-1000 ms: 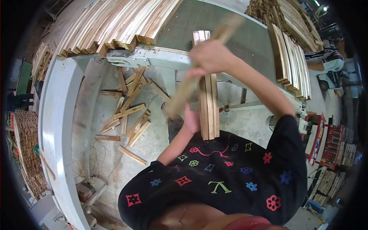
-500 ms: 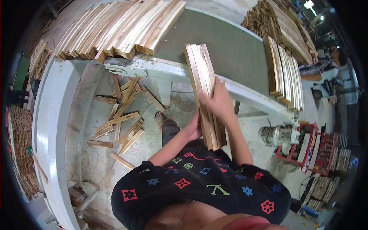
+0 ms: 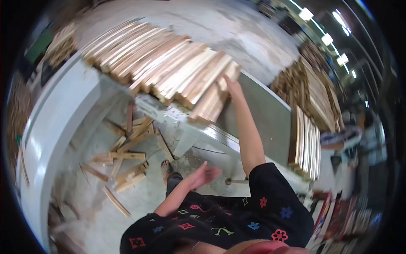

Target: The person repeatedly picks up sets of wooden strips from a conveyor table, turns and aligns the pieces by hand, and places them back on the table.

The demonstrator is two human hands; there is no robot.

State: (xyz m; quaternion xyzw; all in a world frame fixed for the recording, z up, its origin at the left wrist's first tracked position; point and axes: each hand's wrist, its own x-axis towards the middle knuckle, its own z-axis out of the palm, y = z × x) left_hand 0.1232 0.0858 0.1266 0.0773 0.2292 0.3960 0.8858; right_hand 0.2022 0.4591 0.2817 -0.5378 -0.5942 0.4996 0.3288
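My right hand reaches far out over the machine bed and grips the far part of a small bundle of wooden strips. That bundle lies slanted against the right end of a long row of wooden strips, its near end sticking out past the bed's front rail. Part of its far end is hidden under my fingers. My left hand hangs in front of my body with fingers stretched out, holding nothing, apart from the wood.
A dark green bed surface runs right to a second stack of strips. Loose offcuts litter the floor below the machine frame. Larger wood piles stand behind, and a person is at the right, blurred.
The bundle of strips has gone from both hands in front of my body to the bed, beside the row. My left hand has let go; my right arm has stretched forward.
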